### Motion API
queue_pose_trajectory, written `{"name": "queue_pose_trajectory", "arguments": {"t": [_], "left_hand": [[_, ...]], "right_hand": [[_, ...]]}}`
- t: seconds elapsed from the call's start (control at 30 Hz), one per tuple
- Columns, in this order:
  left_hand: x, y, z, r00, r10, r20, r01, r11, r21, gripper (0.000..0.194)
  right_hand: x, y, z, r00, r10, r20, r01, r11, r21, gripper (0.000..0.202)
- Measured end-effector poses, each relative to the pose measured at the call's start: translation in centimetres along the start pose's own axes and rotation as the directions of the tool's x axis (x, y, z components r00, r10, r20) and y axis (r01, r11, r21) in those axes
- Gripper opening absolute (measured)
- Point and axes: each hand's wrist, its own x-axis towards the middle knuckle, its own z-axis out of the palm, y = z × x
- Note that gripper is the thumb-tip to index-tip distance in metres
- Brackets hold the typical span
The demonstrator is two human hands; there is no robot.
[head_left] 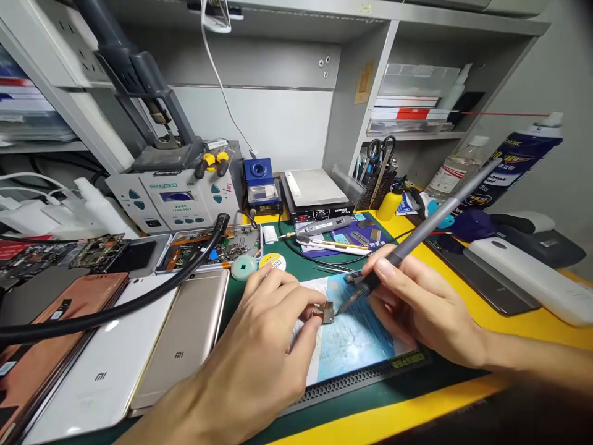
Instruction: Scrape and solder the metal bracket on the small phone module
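My left hand [273, 334] is closed, pinching a small metal phone part [328, 312] with a copper-coloured end between thumb and forefinger. My right hand [412, 296] grips a long grey pen-shaped tool [428, 222] tilted up to the right. Its thin tip points down at the right side of the metal part; I cannot tell whether they touch. A small dark piece [353, 277] shows beside the right fingertips, its kind unclear. Both hands are over a blue and white patterned work pad [356, 346] on a green mat.
Several phone backs [180, 327] lie on the left, crossed by a thick black hose [139, 311]. Behind stand a hot-air station [180, 198], a soldering station [260, 185] and a heating plate [317, 188]. A parts tray [231, 244] and a blue tube [519, 154] flank the hands.
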Motion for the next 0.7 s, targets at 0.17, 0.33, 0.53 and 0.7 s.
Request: {"name": "queue_pose_trajectory", "arguments": {"t": [0.17,0.33,0.53,0.7], "left_hand": [[0.0,0.1,-0.2,0.999,0.049,-0.011,-0.048,0.998,0.044,0.021],[0.1,0.3,0.2,0.990,0.141,-0.014,-0.138,0.980,0.145,0.020],[0.8,-0.2,-2.2,0.989,0.146,-0.027,-0.137,0.968,0.211,0.023],[1.4,-0.6,-6.7,1.000,-0.005,-0.027,0.013,0.961,0.278,0.015]], "right_hand": [[0.8,-0.3,-0.5,0.987,-0.087,-0.137,0.102,0.989,0.110,0.028],[1.5,-0.8,-0.9,0.973,-0.098,-0.208,0.130,0.980,0.149,0.025],[1.4,-0.5,-0.9,0.985,-0.044,-0.164,0.078,0.975,0.206,0.032],[1.2,-0.1,-1.1,0.993,-0.050,-0.104,0.075,0.964,0.256,0.039]]}}
